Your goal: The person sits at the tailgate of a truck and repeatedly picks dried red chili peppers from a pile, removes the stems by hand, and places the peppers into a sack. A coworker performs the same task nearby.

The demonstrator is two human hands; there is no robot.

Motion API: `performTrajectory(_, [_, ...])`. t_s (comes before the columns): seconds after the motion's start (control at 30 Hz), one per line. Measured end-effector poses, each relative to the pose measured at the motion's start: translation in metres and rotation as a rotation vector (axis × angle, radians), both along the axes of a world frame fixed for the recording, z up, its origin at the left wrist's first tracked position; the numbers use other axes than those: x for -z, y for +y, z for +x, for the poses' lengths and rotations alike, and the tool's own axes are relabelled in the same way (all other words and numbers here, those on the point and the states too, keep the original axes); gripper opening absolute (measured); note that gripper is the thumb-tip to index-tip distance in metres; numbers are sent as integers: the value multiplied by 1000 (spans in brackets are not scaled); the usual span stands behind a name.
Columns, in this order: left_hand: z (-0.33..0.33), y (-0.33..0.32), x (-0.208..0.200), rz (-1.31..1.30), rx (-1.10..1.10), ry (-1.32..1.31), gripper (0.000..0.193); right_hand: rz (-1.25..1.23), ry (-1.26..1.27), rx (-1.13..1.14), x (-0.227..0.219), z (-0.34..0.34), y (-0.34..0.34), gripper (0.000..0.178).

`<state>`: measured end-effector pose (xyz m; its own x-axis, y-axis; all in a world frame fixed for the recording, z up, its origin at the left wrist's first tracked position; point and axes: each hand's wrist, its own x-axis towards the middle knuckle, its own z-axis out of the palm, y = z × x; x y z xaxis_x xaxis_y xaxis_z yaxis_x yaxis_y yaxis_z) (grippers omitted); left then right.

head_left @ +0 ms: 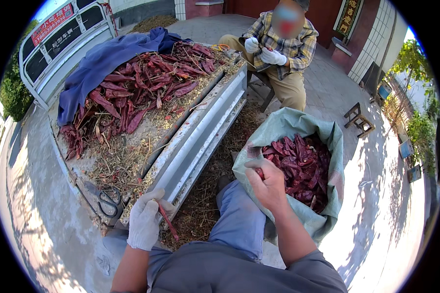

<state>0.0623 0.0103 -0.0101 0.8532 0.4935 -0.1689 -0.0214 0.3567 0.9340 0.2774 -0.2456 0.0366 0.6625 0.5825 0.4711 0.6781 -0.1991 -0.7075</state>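
In a white knit glove, my left hand (pixel 146 219) is closed on a slim dried red chili pepper (pixel 168 222) that hangs down past the cart's near corner. My bare right hand (pixel 267 184) is curled over the near left rim of a pale green woven sack (pixel 327 141), with a bit of dried red chili showing between thumb and fingers. Dark red dried chilies (pixel 303 168) fill the sack's mouth. A large heap of dried chilies (pixel 142 80) lies on the truck bed ahead to the left, partly under a blue cloth (pixel 117 51).
Black-handled scissors (pixel 110 202) lie at the bed's near corner. Stalks and seeds (pixel 117 163) litter the bed beside its metal side panel (pixel 205 141). Across from me sits a person (pixel 283 49) in white gloves. A small wooden stool (pixel 359 119) stands at right.
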Motion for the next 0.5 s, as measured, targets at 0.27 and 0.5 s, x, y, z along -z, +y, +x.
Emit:
performTrajectory(0.27, [-52, 0, 4, 92, 99, 154, 61, -147, 4, 197, 14, 14, -7, 38])
performTrajectory(0.5, [-99, -1, 28, -85, 237, 312, 38, -324, -110, -584, 16, -97, 190, 34])
